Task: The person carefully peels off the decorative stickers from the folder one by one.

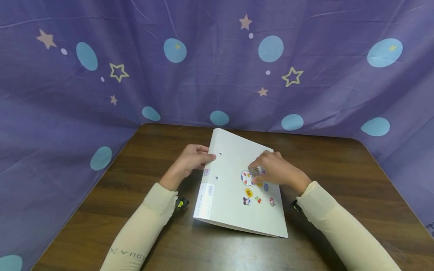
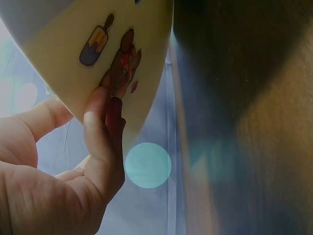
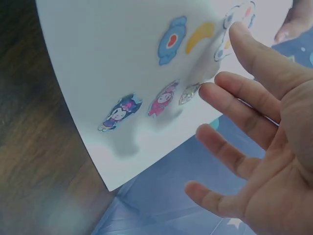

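Note:
A white file folder (image 1: pixel 234 158), tilted up off the wooden table along its spine side, has several cartoon stickers on its cover. My left hand (image 1: pixel 191 160) grips the spine edge, thumb on the cover and fingers behind. In the left wrist view, an ice-pop sticker (image 2: pixel 94 46) and a brown figure sticker (image 2: pixel 126 63) show beside those fingers. Over the cover's right half is my right hand (image 1: pixel 279 169), fingers spread and holding nothing. Its thumb and fingertips hover close by the large white cartoon-face sticker (image 1: pixel 247 178). Part of the sticker group is hidden beneath that hand.
The brown wooden table (image 1: pixel 339 177) extends on both sides of the folder. A purple curtain (image 1: pixel 217 75) with stars and blue spots hangs behind and around it. Dark bands sit at both wrists, and a printed label (image 1: pixel 205 201) marks the folder's lower spine.

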